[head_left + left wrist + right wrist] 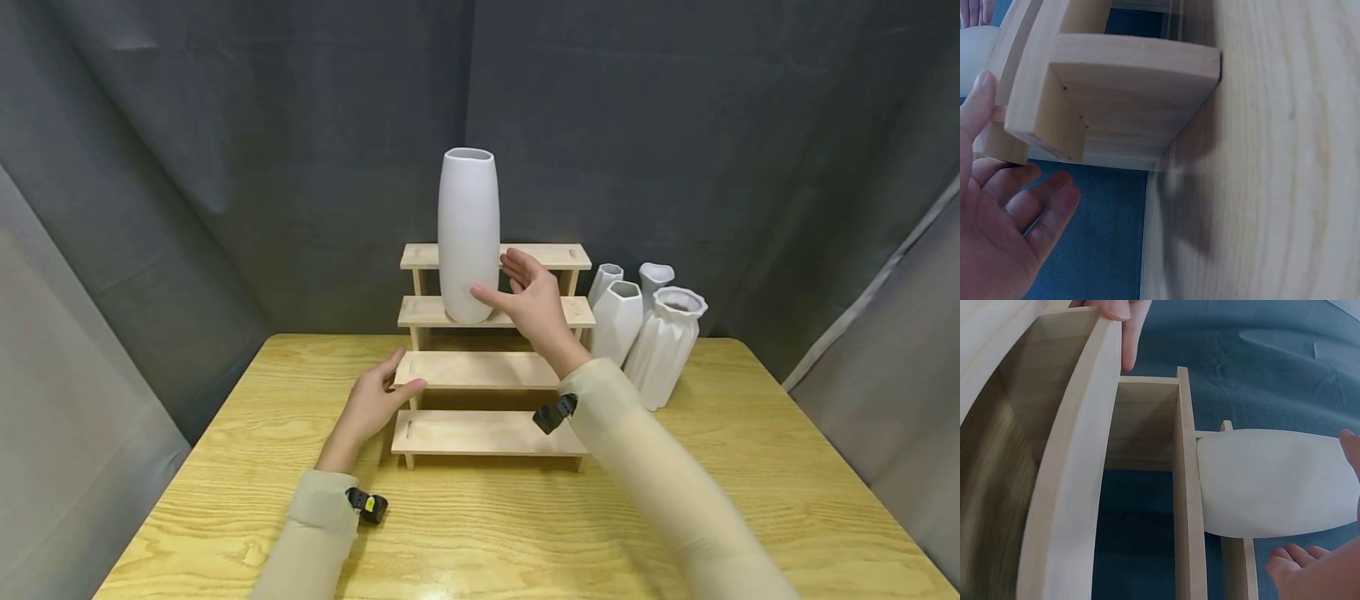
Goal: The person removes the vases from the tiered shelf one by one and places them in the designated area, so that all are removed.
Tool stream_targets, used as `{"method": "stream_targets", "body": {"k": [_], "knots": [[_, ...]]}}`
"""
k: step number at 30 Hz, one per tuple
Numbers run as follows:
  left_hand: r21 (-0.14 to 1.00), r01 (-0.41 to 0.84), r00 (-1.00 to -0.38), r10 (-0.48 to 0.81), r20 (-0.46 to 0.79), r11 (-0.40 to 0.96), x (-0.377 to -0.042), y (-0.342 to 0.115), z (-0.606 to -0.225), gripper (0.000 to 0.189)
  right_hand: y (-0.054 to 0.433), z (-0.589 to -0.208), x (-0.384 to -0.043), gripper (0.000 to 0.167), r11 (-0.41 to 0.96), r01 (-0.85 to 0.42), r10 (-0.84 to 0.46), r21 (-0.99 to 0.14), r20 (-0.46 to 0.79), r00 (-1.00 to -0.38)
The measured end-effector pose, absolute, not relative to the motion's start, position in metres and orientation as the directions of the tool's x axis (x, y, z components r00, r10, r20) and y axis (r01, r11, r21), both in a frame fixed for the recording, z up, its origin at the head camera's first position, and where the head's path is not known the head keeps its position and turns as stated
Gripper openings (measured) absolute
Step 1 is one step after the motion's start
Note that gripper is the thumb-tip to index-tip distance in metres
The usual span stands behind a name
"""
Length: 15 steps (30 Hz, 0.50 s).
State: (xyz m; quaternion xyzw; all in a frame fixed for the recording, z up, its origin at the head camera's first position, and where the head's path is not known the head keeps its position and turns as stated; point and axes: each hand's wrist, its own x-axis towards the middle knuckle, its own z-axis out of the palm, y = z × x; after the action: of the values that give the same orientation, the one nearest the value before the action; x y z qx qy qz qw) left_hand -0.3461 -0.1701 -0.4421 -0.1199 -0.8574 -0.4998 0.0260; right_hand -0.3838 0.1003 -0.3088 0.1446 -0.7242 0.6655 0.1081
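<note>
A tall, smooth white vase [468,225] stands upright on the third step up of a tiered wooden stand [487,433]. My right hand [542,310] is at the vase's right side, fingers extended and thumb across its lower edge. In the right wrist view, a gap shows between those fingers [1297,557] and the vase [1272,481]; whether the thumb touches it I cannot tell. My left hand [372,398] grips the left end of the stand's second step, thumb in front and fingers behind. In the left wrist view, the left thumb [979,103] lies by the plank.
To the right of the stand, several white vases stand close together, including a faceted one [618,321] and a pleated one with a ruffled rim [663,354]. The stand rests on a wood-grain table [480,533]. Dark grey curtain [300,167] hangs behind.
</note>
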Motion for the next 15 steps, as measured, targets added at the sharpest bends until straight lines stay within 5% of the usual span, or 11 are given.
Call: {"method": "stream_targets", "body": {"k": [15], "knots": [[0.854,0.235,-0.969,0.178,0.170,0.465,-0.344,-0.169,-0.440,0.082,0.089,-0.305,-0.395,0.088,0.032,-0.357,-0.062,-0.934,0.354,-0.933]]}}
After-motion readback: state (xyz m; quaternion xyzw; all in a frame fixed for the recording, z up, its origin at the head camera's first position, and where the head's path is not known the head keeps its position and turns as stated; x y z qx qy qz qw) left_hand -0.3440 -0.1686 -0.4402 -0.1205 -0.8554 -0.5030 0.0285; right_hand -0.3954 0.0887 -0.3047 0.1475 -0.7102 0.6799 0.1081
